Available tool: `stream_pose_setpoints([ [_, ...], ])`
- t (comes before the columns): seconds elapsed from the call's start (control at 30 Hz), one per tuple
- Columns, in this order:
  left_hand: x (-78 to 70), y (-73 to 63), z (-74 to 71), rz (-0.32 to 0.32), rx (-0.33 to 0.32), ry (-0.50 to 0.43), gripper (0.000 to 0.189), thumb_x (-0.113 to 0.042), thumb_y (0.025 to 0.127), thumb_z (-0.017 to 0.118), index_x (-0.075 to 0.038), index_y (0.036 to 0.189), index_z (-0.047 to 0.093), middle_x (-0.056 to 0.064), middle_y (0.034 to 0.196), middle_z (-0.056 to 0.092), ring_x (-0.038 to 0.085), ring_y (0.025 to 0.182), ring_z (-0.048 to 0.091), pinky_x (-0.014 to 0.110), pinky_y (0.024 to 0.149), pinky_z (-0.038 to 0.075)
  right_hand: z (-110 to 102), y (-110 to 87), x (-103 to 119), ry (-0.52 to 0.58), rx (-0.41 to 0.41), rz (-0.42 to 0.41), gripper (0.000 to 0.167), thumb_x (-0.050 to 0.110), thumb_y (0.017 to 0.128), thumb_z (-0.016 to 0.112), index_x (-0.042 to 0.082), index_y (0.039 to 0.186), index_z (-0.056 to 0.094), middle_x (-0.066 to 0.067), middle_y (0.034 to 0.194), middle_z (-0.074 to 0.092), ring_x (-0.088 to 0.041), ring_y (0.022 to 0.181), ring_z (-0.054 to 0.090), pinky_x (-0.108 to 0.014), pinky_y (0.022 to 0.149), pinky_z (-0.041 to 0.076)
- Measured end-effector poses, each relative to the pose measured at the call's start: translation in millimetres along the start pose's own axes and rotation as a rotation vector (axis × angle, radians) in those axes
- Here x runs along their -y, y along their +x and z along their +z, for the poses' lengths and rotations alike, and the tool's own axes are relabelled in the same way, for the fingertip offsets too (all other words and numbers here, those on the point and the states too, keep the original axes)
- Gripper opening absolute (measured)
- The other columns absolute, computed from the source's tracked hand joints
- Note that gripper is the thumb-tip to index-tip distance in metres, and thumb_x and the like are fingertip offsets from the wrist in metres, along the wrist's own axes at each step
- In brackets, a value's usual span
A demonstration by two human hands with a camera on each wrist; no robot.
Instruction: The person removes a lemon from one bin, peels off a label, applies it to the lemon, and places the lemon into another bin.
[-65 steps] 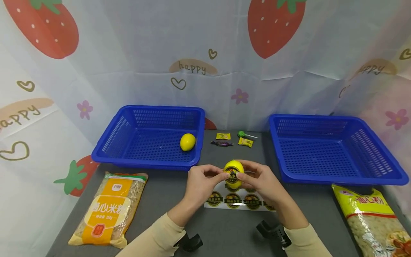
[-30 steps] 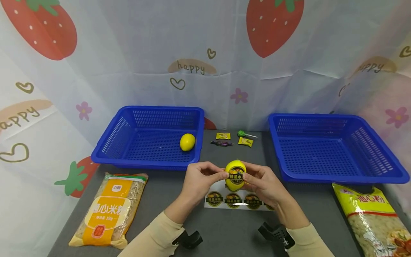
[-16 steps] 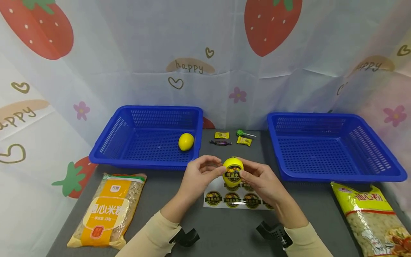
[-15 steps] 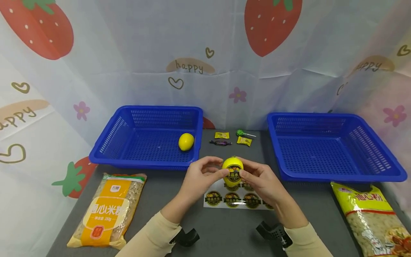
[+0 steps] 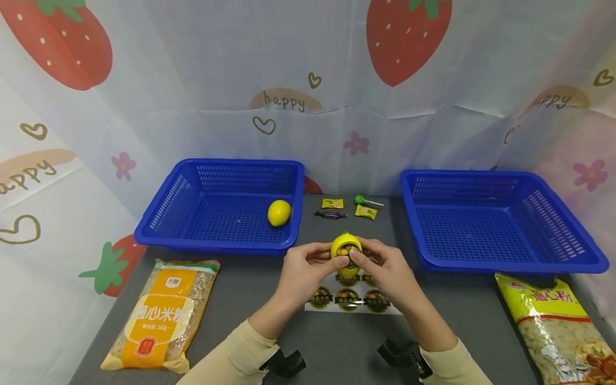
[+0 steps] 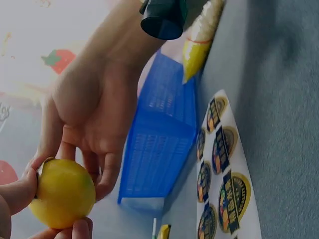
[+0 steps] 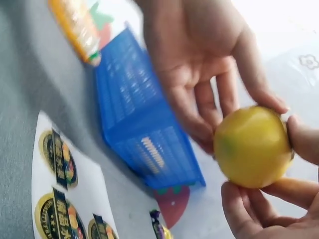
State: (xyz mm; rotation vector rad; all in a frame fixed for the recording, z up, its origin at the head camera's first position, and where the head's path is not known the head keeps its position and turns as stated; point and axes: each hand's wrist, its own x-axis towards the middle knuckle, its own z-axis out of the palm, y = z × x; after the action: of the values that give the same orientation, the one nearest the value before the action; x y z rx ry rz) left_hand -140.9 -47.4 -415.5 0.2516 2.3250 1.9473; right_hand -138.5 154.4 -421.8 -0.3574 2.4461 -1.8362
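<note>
Between both hands, above the sheet, is a yellow lemon (image 5: 344, 241) bearing a round black-and-gold sticker (image 5: 347, 250). My left hand (image 5: 304, 268) holds its left side, the thumb on the sticker's lower left. From the other side my right hand (image 5: 392, 271) grips it, its thumb pressing on the sticker. The left wrist view shows the fruit's plain yellow back (image 6: 65, 194), with fingers of both hands around it; the right wrist view shows the lemon (image 7: 251, 149) likewise. Beneath lies a white sheet (image 5: 333, 307) of round stickers, partly hidden by the hands.
A blue basket (image 5: 231, 243) at back left holds another lemon (image 5: 279, 213); a second blue basket (image 5: 510, 263) stands at right. Wrapped candies (image 5: 330, 214) and a green lollipop (image 5: 360, 200) lie between them. Pasta bags, one orange (image 5: 163, 315) and one yellow (image 5: 558, 321), flank the hands.
The right thumb has moved left from the sticker's edge onto its face, near the left thumb. The lemon has shifted slightly left and up, and the left fingers have closed in around it.
</note>
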Motion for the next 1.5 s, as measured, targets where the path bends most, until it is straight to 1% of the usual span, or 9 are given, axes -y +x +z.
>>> stream_pose_setpoints([
  [0.17, 3.2, 1.6, 0.5, -0.037, 0.011, -0.123, 0.047, -0.029, 0.085, 0.083, -0.003, 0.122, 0.071, 0.014, 0.109, 0.075, 0.023, 0.095, 0.074, 0.032, 0.082, 0.061, 0, 0.9, -1, 0.107, -0.018, 0.018, 0.044, 0.029, 0.099, 0.067, 0.011, 0.139, 0.062, -0.011, 0.114, 0.063, -0.02, 0.1, 0.061, -0.026, 0.083, 0.055],
  [0.3, 8.1, 2.9, 1.0, -0.067, 0.016, -0.175, 0.045, -0.024, 0.085, 0.083, 0.0, 0.121, 0.071, 0.017, 0.109, 0.074, 0.023, 0.097, 0.074, 0.033, 0.085, 0.06, 0, 1.7, -3, 0.167, 0.002, 0.033, 0.045, 0.027, 0.101, 0.064, 0.01, 0.142, 0.058, -0.012, 0.116, 0.061, -0.019, 0.102, 0.058, -0.024, 0.084, 0.053],
  [0.5, 11.8, 3.4, 0.0, -0.106, 0.024, -0.198, 0.042, -0.022, 0.085, 0.083, 0.001, 0.119, 0.072, 0.017, 0.108, 0.074, 0.02, 0.097, 0.072, 0.033, 0.085, 0.06, 1, 1.6, -6, 0.223, 0.03, 0.043, 0.046, 0.029, 0.103, 0.06, 0.011, 0.145, 0.056, -0.007, 0.116, 0.062, -0.018, 0.105, 0.055, -0.023, 0.085, 0.051],
  [0.67, 11.3, 3.0, -0.9, -0.118, 0.042, -0.206, 0.04, -0.02, 0.085, 0.083, 0.001, 0.117, 0.072, 0.016, 0.107, 0.074, 0.019, 0.095, 0.072, 0.033, 0.084, 0.06, 0, 0.8, -6, 0.267, 0.037, 0.04, 0.047, 0.027, 0.104, 0.058, 0.007, 0.146, 0.054, -0.007, 0.115, 0.061, -0.017, 0.105, 0.055, -0.021, 0.085, 0.051],
  [0.9, 11.4, 4.4, 1.4, -0.116, 0.075, -0.213, 0.04, -0.02, 0.087, 0.081, 0.002, 0.12, 0.071, 0.017, 0.109, 0.073, 0.019, 0.096, 0.072, 0.036, 0.087, 0.06, -5, -0.3, -5, 0.292, 0.037, 0.04, 0.046, 0.028, 0.104, 0.058, 0.008, 0.145, 0.054, -0.008, 0.116, 0.061, -0.016, 0.109, 0.056, -0.024, 0.09, 0.053],
  [1.13, 10.5, 6.2, 5.1, -0.095, 0.096, -0.204, 0.042, -0.02, 0.088, 0.08, 0.002, 0.122, 0.068, 0.018, 0.111, 0.071, 0.02, 0.096, 0.072, 0.037, 0.088, 0.06, -11, -0.2, -4, 0.251, 0.024, 0.038, 0.046, 0.029, 0.105, 0.057, 0.008, 0.145, 0.054, -0.011, 0.118, 0.06, -0.017, 0.111, 0.058, -0.027, 0.091, 0.054],
  [1.27, 10.3, 6.3, 6.1, -0.105, 0.106, -0.221, 0.042, -0.02, 0.089, 0.08, 0.002, 0.123, 0.067, 0.017, 0.111, 0.07, 0.019, 0.096, 0.071, 0.043, 0.092, 0.058, -12, 0.0, -3, 0.214, 0.024, 0.04, 0.044, 0.032, 0.105, 0.056, 0.009, 0.143, 0.057, -0.011, 0.123, 0.061, -0.019, 0.118, 0.057, -0.028, 0.094, 0.054],
  [1.37, 9.9, 6.8, 7.3, -0.098, 0.117, -0.242, 0.042, -0.021, 0.089, 0.079, 0.0, 0.124, 0.066, 0.015, 0.112, 0.069, 0.018, 0.097, 0.07, 0.043, 0.093, 0.058, -15, -0.3, 0, 0.113, 0.003, 0.028, 0.044, 0.038, 0.105, 0.054, 0.014, 0.141, 0.06, -0.007, 0.134, 0.062, -0.02, 0.126, 0.057, -0.031, 0.099, 0.053],
  [1.5, 6.3, 8.0, 10.5, -0.067, 0.125, -0.266, 0.044, -0.023, 0.09, 0.079, -0.002, 0.125, 0.065, 0.014, 0.113, 0.069, 0.018, 0.098, 0.07, 0.04, 0.093, 0.058, -24, -1.9, 8, -0.039, -0.082, 0.013, 0.048, 0.045, 0.104, 0.054, 0.025, 0.147, 0.053, -0.002, 0.137, 0.064, -0.019, 0.12, 0.063, -0.034, 0.096, 0.055],
])
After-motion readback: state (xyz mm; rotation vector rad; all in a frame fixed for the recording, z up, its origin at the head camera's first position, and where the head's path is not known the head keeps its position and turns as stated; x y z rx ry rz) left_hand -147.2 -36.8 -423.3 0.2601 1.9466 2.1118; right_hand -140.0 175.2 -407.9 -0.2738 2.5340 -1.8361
